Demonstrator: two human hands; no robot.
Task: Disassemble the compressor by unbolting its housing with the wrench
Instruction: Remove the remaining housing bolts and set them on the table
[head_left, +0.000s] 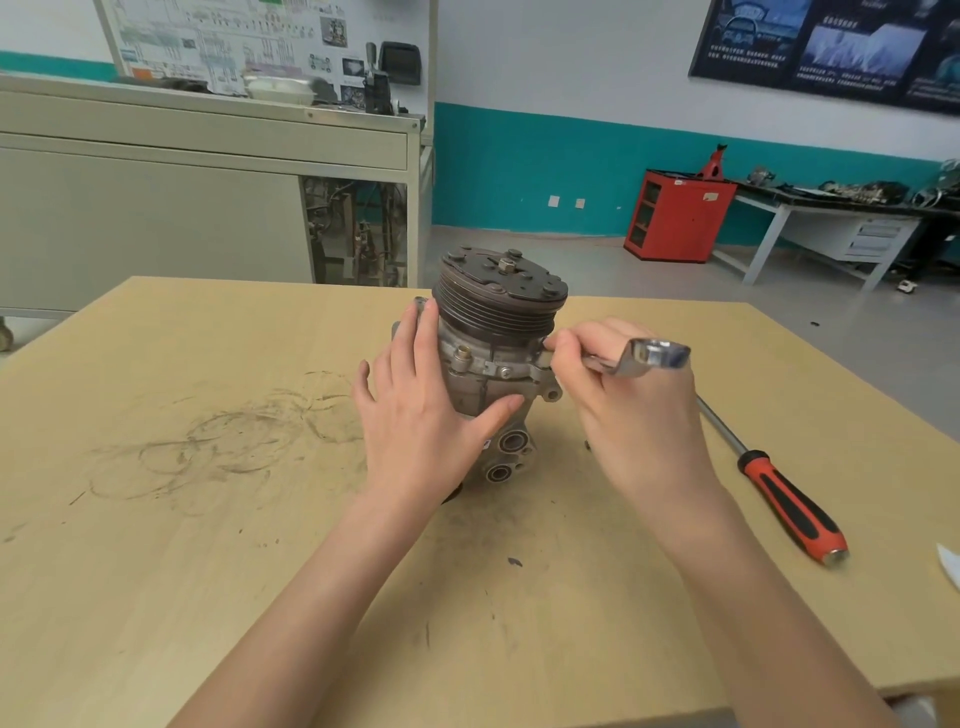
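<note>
Compressor (480, 382) stands upright, pulley (498, 299) up; left hand (415, 421) flat against it, right hand (636, 415) grips wrench (652, 357).

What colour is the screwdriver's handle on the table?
The screwdriver handle is red and black, seen in the head view.

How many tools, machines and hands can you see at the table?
Tools: 2, the wrench and the screwdriver
Machines: 1, the compressor
Hands: 2, the left hand and the right hand
Total: 5
</note>
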